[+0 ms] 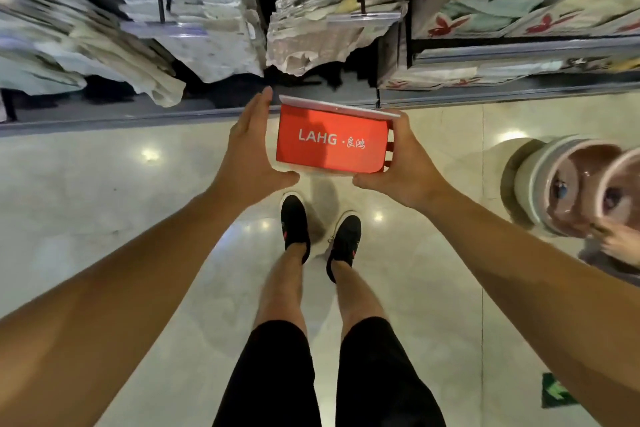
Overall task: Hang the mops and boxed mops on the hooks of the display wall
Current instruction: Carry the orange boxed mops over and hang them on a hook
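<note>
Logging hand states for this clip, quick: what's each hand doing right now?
Left hand: fingers straight, palm pressed flat against the left end of the red LAHG box.
Right hand: fingers and thumb curled round the box's right end, holding it.

Your arms are bare, no sleeves, no watch or rings on your left hand (249, 156) or right hand (405, 166). You wear black knee-length shorts (277, 374), legs bare below the hem. Below the shorts, toward the shelf: black low-top sneakers (294, 218) w/ white soles, a small red mark at each ankle opening, no socks showing.
</note>
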Tool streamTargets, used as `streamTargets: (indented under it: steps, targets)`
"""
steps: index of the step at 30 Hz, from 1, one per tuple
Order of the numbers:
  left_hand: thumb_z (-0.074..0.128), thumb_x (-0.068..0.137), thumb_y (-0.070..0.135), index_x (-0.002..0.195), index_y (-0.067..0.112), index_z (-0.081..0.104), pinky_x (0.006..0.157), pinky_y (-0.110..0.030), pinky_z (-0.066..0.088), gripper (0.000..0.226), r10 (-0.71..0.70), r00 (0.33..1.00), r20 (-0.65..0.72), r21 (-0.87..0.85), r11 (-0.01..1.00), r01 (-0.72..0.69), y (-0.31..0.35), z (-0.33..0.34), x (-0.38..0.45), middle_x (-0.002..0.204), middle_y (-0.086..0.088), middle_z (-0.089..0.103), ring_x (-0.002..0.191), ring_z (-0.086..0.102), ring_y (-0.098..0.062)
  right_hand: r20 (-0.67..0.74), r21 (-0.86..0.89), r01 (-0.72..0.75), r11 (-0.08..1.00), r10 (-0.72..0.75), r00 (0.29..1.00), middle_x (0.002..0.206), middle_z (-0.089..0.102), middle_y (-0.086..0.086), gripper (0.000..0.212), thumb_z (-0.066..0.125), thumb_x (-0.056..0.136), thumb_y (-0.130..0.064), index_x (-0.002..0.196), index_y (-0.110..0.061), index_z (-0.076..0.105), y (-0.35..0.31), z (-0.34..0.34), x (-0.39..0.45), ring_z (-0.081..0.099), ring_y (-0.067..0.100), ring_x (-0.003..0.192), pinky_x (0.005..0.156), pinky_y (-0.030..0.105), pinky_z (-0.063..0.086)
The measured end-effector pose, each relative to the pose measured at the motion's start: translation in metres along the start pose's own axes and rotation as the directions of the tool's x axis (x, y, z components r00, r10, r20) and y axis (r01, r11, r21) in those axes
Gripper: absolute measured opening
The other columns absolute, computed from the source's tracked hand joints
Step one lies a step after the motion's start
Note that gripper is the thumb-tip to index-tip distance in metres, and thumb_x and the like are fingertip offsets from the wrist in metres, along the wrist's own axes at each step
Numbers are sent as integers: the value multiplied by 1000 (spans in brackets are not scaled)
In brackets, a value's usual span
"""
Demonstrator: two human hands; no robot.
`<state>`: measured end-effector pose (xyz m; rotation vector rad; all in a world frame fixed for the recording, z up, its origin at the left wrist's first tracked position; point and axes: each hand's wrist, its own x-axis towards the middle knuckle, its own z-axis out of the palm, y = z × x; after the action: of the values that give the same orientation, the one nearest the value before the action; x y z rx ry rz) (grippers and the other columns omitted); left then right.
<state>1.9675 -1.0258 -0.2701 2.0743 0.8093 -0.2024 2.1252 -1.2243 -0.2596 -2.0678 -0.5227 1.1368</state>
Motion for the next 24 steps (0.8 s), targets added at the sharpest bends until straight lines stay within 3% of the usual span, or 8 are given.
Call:
streamTargets:
  steps: [1,3,5,12,17,20,22,24]
  targets:
    - [92,61,16,156,20,17,111,-30,31,122,2,998,69,-26,1000,-1,-3,1,6,155,-3,34,141,33,-22,5,-31,-2,1000,2,1000,115,47,-27,95,88,67,-5,138,-29,31,4,1,-4,56,-13,98,73,13,52]
    - [92,59,16,150,28,26,88,-12,43,114,10,988,155,-50,999,-2,-7,5,16,127,12,54,116,53,-14,-9,-89,-13,996,12,1000,112,46,-28,96,86,68,-4,142,-24,28,11,3,-9,56,-13,95,72,11,50]
    - [93,58,17,146,30,30,73,-6,36,109,11,988,155,-54,999,-2,-8,8,15,112,21,53,102,53,-7,-22,-120,-20,993,17,1000,111,47,-26,97,87,68,-4,143,-23,28,10,3,-12,56,-7,95,73,12,49]
    - [94,61,19,142,22,35,88,-28,48,101,-103,995,-16,-169,981,99,-4,8,-70,125,7,57,113,51,-9,145,-222,115,968,-84,986,115,52,-12,92,84,67,2,140,-24,34,-19,1,-35,53,-5,94,61,1,43]
    - [94,58,34,135,36,38,77,-5,38,95,-232,959,-164,-286,941,179,15,0,-153,109,33,53,103,53,8,315,-236,261,936,-180,932,110,49,-25,88,87,65,-9,136,-28,37,-50,1,-69,56,11,104,67,9,41]
    - [88,52,47,129,43,38,72,1,41,91,-310,906,-288,-353,914,200,36,-8,-222,106,39,53,101,51,23,467,-199,380,903,-254,847,113,52,-26,87,86,60,-24,130,-36,36,-78,9,-100,56,-2,107,74,13,43]
    - [85,51,44,127,47,39,74,3,41,89,-374,851,-367,-410,887,213,45,-8,-271,106,41,56,105,49,24,566,-188,447,875,-275,777,117,55,-21,89,87,61,-21,133,-34,37,-98,21,-120,53,-11,107,80,13,46]
    - [85,49,36,124,51,40,74,1,39,89,-468,768,-437,-461,850,255,53,-6,-320,105,42,58,104,50,24,647,-186,523,832,-297,702,121,55,-18,92,89,63,-16,137,-32,36,-115,37,-143,53,-7,109,85,14,45]
